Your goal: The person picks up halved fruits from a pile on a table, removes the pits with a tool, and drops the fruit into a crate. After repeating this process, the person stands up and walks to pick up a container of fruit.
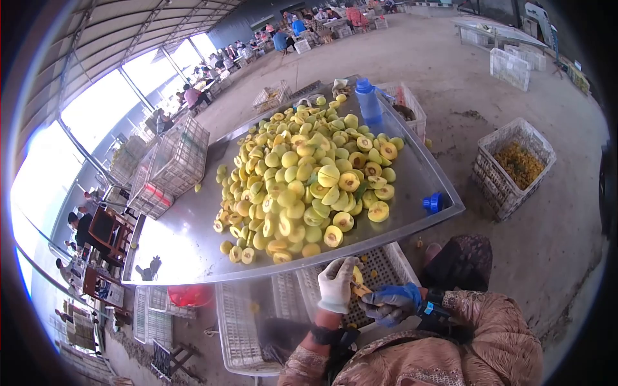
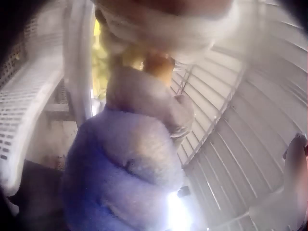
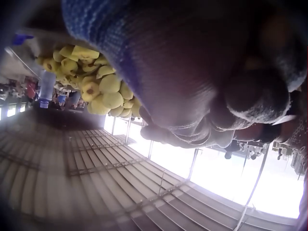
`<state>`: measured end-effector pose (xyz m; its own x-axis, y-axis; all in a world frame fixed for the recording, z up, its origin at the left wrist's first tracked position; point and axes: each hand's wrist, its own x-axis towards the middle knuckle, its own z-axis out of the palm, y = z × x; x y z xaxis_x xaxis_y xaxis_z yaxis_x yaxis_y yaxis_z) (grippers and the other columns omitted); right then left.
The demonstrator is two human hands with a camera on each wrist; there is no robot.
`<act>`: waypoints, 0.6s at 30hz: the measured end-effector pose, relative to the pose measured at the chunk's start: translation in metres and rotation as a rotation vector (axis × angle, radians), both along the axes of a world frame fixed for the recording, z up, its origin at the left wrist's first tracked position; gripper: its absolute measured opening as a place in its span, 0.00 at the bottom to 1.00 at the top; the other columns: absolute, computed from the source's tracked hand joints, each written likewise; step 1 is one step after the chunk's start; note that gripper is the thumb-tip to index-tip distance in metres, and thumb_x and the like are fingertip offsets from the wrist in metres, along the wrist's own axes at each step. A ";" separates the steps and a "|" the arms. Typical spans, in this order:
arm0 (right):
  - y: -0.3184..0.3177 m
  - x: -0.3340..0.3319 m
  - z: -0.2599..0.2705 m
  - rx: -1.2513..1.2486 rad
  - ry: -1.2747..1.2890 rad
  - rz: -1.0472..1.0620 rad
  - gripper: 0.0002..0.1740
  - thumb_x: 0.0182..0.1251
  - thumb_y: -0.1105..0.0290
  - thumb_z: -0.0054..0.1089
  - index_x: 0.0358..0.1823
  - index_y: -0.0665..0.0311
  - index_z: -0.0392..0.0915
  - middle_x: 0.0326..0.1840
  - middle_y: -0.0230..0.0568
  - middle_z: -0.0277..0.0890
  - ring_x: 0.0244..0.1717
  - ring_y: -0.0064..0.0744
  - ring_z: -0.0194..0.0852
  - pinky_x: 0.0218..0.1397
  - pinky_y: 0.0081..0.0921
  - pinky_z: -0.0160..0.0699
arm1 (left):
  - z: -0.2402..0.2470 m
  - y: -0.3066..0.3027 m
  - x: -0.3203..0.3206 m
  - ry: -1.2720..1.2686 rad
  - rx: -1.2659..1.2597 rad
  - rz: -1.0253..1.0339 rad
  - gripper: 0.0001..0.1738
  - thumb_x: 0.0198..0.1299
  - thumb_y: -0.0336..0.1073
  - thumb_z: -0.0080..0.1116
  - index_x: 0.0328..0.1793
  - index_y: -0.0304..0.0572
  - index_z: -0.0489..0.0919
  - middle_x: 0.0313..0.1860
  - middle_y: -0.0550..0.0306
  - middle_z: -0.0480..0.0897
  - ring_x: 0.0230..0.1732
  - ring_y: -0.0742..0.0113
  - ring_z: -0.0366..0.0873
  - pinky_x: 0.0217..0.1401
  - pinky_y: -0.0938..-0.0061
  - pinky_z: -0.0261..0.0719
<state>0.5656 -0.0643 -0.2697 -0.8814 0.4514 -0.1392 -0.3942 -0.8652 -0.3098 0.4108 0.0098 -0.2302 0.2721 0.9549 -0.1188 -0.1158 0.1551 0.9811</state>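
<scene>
My left hand (image 1: 336, 284), in a white glove, pinches a yellow stone-fruit half (image 1: 357, 275) over a crate at the table's near edge. In a blue and grey glove, my right hand (image 1: 390, 303) has its fingers curled round a small tool with a tan, wood-coloured part (image 1: 362, 291). That tool meets the fruit between the two hands; its working end is hidden. The right wrist view shows the right glove (image 3: 178, 82) close up with curled fingers. Beyond the hands, a heap of yellow-green stone fruit (image 1: 293, 186), many cut in half with brown centres showing, covers the metal table (image 1: 187, 248).
A blue bottle (image 1: 369, 103) stands at the table's far side, and a blue cap (image 1: 432, 203) lies near its right corner. Below the hands sits a plastic crate (image 1: 402, 264); another crate (image 1: 235, 334) is left of it. A crate of orange-brown pieces (image 1: 505, 193) stands right.
</scene>
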 end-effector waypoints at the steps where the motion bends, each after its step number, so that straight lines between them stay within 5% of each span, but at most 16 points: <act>1: 0.001 0.000 -0.005 -0.013 0.029 0.003 0.15 0.75 0.53 0.42 0.45 0.56 0.68 0.16 0.20 0.54 0.09 0.11 0.43 0.10 0.12 0.44 | -0.002 0.000 0.001 -0.005 0.035 0.020 0.11 0.65 0.35 0.56 0.41 0.31 0.80 0.34 0.55 0.84 0.34 0.74 0.78 0.36 0.81 0.75; 5: 0.000 0.001 0.010 0.031 0.012 -0.039 0.17 0.75 0.52 0.43 0.44 0.59 0.69 0.17 0.21 0.55 0.10 0.12 0.44 0.11 0.13 0.44 | -0.003 0.000 0.004 -0.194 -0.115 0.075 0.12 0.65 0.37 0.55 0.40 0.32 0.80 0.33 0.55 0.84 0.29 0.75 0.77 0.30 0.80 0.74; 8: 0.006 0.001 0.017 0.206 -0.264 -0.135 0.17 0.74 0.53 0.46 0.39 0.61 0.70 0.17 0.24 0.59 0.10 0.13 0.48 0.11 0.15 0.45 | -0.028 0.010 0.004 -0.210 -0.106 0.160 0.17 0.66 0.44 0.50 0.41 0.35 0.77 0.30 0.49 0.81 0.23 0.61 0.79 0.24 0.71 0.78; 11: 0.014 -0.007 0.023 0.352 -0.431 -0.206 0.14 0.71 0.55 0.52 0.38 0.59 0.71 0.16 0.25 0.60 0.10 0.13 0.51 0.11 0.15 0.46 | -0.032 0.013 0.005 -0.425 -0.357 0.219 0.17 0.67 0.50 0.49 0.41 0.43 0.74 0.31 0.54 0.80 0.24 0.59 0.78 0.25 0.70 0.76; 14: 0.020 -0.008 0.029 0.444 -0.641 -0.195 0.15 0.68 0.56 0.56 0.41 0.61 0.72 0.20 0.31 0.67 0.14 0.21 0.61 0.17 0.22 0.61 | -0.031 0.017 0.004 -0.502 -0.361 0.420 0.19 0.66 0.52 0.49 0.41 0.43 0.74 0.32 0.56 0.80 0.25 0.59 0.78 0.24 0.72 0.75; 17: 0.034 -0.016 -0.037 1.192 -0.994 -0.395 0.19 0.66 0.57 0.56 0.47 0.66 0.72 0.33 0.46 0.79 0.30 0.37 0.78 0.36 0.34 0.77 | -0.036 0.029 -0.024 -0.434 -0.303 0.482 0.17 0.66 0.52 0.50 0.42 0.46 0.75 0.33 0.58 0.79 0.26 0.61 0.78 0.23 0.74 0.73; 18: 0.036 -0.015 -0.043 1.134 -1.157 -0.257 0.21 0.65 0.56 0.57 0.48 0.66 0.71 0.36 0.49 0.79 0.35 0.41 0.78 0.41 0.36 0.76 | -0.034 0.031 -0.034 -0.356 -0.264 0.525 0.16 0.66 0.51 0.51 0.42 0.46 0.75 0.34 0.57 0.80 0.26 0.61 0.79 0.21 0.75 0.71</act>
<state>0.5506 -0.0281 -0.3129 -0.4402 0.8858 -0.1472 0.3958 0.0443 -0.9172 0.3765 0.0409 -0.2646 -0.1534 0.9222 -0.3551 -0.5498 0.2190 0.8061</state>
